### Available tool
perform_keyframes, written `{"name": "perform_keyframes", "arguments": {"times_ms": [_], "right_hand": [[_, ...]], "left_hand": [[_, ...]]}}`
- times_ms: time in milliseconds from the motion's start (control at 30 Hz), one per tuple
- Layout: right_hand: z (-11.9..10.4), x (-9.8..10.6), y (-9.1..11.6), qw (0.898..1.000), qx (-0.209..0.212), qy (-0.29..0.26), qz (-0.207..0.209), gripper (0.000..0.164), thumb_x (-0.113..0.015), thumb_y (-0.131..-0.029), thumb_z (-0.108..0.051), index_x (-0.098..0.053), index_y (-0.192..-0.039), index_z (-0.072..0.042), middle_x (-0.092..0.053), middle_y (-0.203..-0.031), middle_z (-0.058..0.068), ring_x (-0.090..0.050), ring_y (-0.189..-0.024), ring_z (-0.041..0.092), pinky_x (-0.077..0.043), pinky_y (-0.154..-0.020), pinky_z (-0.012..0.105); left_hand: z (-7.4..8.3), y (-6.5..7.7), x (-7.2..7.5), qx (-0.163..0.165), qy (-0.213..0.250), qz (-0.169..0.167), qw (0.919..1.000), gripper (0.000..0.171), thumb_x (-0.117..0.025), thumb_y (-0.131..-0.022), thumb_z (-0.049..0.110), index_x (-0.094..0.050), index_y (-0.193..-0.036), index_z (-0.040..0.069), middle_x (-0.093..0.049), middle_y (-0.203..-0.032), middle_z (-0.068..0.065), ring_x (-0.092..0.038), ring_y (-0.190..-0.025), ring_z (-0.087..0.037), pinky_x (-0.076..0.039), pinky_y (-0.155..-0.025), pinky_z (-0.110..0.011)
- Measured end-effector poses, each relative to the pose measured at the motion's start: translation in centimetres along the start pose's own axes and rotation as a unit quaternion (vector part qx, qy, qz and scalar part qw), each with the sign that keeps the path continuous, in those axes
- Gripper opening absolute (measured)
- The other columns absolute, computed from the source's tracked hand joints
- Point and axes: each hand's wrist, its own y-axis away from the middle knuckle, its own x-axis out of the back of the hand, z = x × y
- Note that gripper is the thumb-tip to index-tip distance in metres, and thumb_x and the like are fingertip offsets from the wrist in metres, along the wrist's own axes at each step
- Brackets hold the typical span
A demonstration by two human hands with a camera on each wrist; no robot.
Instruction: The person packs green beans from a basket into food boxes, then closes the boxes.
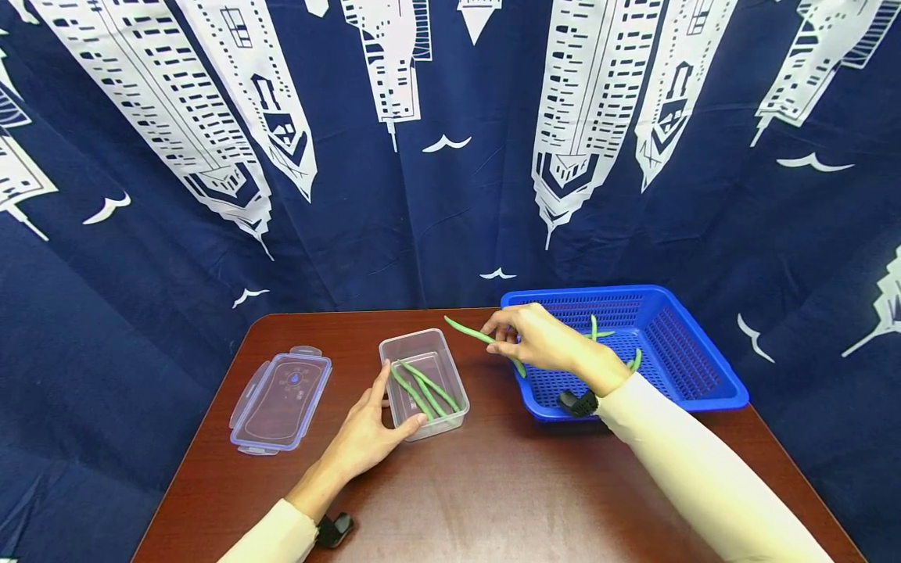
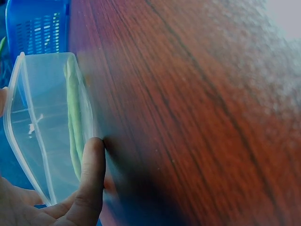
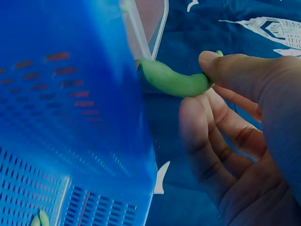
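My right hand (image 1: 538,336) pinches a green bean (image 1: 464,329) between thumb and fingertips, over the left rim of a blue basket (image 1: 676,344). In the right wrist view the held bean (image 3: 174,82) points away from the thumb, beside the basket wall. My left hand (image 1: 369,430) holds a clear plastic container (image 1: 425,344) at its left and near sides, the thumb at the near corner. Several green beans (image 1: 425,391) lie inside that container. The left wrist view shows the thumb (image 2: 92,169) against the container's wall.
A clear lid with a lilac rim (image 1: 281,399) lies flat on the brown table (image 1: 493,485), left of the container. More green beans (image 1: 594,328) are in the basket at the right. A dark blue printed curtain (image 1: 436,211) hangs behind the table.
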Motion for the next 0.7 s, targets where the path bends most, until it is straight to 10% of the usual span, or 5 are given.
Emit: {"name": "perform_keyframes", "arguments": {"times_ms": [700], "right_hand": [[-2.6,-3.9,-4.0,0.999,-0.006,-0.037,-0.039,0.027,-0.087,-0.104,-0.010,-0.080,-0.128,-0.002,-0.080,-0.082,-0.004,-0.068,-0.070,-0.004,-0.061,-0.075,0.021]], "left_hand": [[-0.1,0.0,-0.1,0.006,0.002,-0.003,1.0000,0.122,-0.087,-0.100,0.066,-0.014,-0.190,0.025,-0.054,-0.176,-0.023,-0.068,-0.153,-0.038,-0.052,-0.124,-0.071]]}}
